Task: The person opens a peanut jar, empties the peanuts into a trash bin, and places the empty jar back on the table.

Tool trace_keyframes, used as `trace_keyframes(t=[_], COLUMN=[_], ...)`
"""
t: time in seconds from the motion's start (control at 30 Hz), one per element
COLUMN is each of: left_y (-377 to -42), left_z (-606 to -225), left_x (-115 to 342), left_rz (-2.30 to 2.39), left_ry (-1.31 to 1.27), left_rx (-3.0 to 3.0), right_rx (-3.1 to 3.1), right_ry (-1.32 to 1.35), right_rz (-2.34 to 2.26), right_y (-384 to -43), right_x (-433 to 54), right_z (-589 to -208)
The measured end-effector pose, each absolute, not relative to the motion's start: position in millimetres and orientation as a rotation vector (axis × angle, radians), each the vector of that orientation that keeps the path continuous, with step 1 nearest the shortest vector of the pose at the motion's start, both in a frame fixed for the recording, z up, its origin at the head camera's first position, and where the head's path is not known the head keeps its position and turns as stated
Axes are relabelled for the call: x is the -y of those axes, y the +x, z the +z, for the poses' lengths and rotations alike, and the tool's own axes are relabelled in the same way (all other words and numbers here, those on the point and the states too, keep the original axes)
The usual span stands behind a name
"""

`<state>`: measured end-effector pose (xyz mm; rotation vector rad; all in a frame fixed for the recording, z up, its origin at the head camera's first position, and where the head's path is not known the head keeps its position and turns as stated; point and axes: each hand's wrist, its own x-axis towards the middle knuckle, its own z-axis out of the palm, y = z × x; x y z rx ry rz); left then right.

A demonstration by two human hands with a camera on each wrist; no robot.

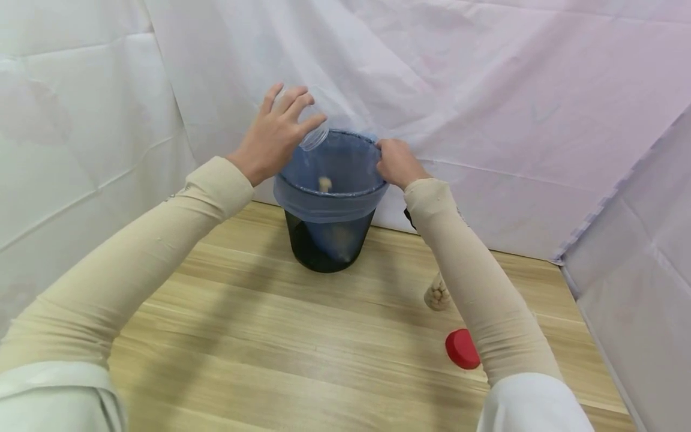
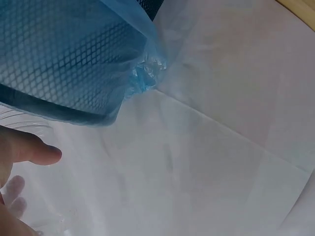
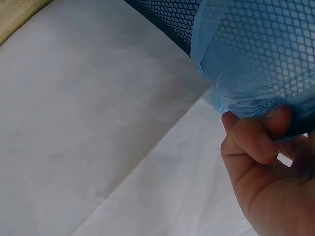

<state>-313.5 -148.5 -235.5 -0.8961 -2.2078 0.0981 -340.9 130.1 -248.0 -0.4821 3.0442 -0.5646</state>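
Observation:
A black mesh waste bin (image 1: 320,252), lined with a blue plastic bag (image 1: 330,207), stands at the back of the table. My left hand (image 1: 278,132) grips a clear jar (image 1: 314,139) above the bin's left rim, its threaded mouth tipped down toward the opening. In the left wrist view the thumb (image 2: 42,153) lies against the clear jar. A small pale, blurred piece (image 1: 324,184) shows within the bin's opening. On the right side, my right hand (image 1: 398,162) holds the rim with the bag, its fingers (image 3: 253,137) curled over the folded edge in the right wrist view.
A bundle of pale sticks (image 1: 438,295), partly hidden by my right forearm, stands on the wooden table (image 1: 302,348). Nearer lies a red lid (image 1: 462,349), also beside that forearm. White sheeting (image 1: 486,120) hangs right behind the bin and along both sides.

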Motion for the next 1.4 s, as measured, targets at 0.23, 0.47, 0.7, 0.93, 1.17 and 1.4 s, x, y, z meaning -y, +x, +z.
trace_keyframes(t=[0.23, 0.47, 0.7, 0.93, 1.17, 1.4], left_y=[-314, -313, -310, -309, -310, -311], left_z=[-231, -221, -213, -215, -229, -230], left_x=[148, 149, 151, 152, 155, 157], left_rz=[0.105, 0.092, 0.082, 0.069, 0.064, 0.119], left_ry=[-0.912, -0.936, -0.887, -0.852, -0.915, -0.917], left_rx=[2.214, 2.192, 2.194, 2.241, 2.3, 2.271], right_rx=[-3.044, -3.049, -3.052, -3.058, -3.058, -3.051], right_ry=[-0.484, -0.484, -0.47, -0.488, -0.499, -0.496], right_rz=[-0.545, -0.544, -0.541, -0.549, -0.546, -0.552], right_y=[-340, -340, -340, -341, -342, -345], right_x=[-131, -131, -127, -125, -125, -124], right_z=[-246, -248, -249, -251, -252, -253])
